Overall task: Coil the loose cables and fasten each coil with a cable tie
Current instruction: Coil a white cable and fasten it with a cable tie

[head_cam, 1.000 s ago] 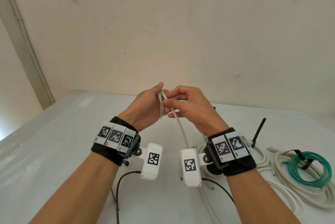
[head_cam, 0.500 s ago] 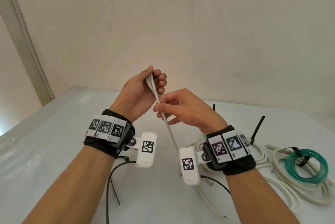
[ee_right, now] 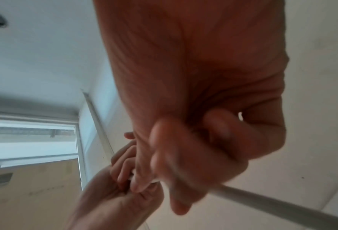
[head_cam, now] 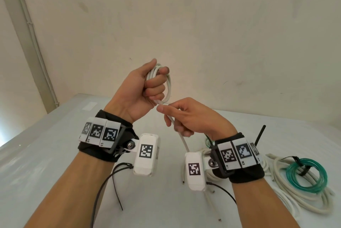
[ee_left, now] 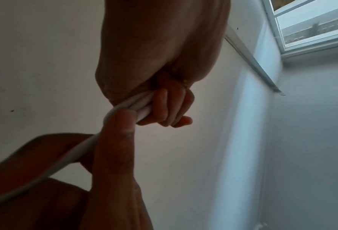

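We work over a pale, matte bench (head_cam: pixel 46 154) set against a scuffed cream wall, and everything here is placed relative to the small white coil (head_cam: pixel 167 83) raised above it. Half a second ago the left hand (head_cam: pixel 140 89) held only a few straight folded strands; now it has lifted higher and closed into a fist around several round loops of smooth white cable, which suggests another turn has just been laid on and the coiling is well under way, with no tie on it yet. Just below the coil, the right hand (head_cam: pixel 190 118) pinches the trailing white cable (head_cam: pixel 181 138) between thumb and fingers, feeding it upward; the cable runs down from there toward the bench. Well below and to the right of the coil lies a heap of thicker off-white cables (head_cam: pixel 295 198), loose and rubbery in wide curves, with a glossy, translucent green tube coil (head_cam: pixel 306 178) resting on top, already cinched by a dark tie. A thin black rod (head_cam: pixel 260 134) stands up behind that heap; what it belongs to is unclear. Below and left of the coil, slim black cable ties (head_cam: pixel 110 181) lie on the bench, stiff and lightly bowed, ready, we judge, for fastening.
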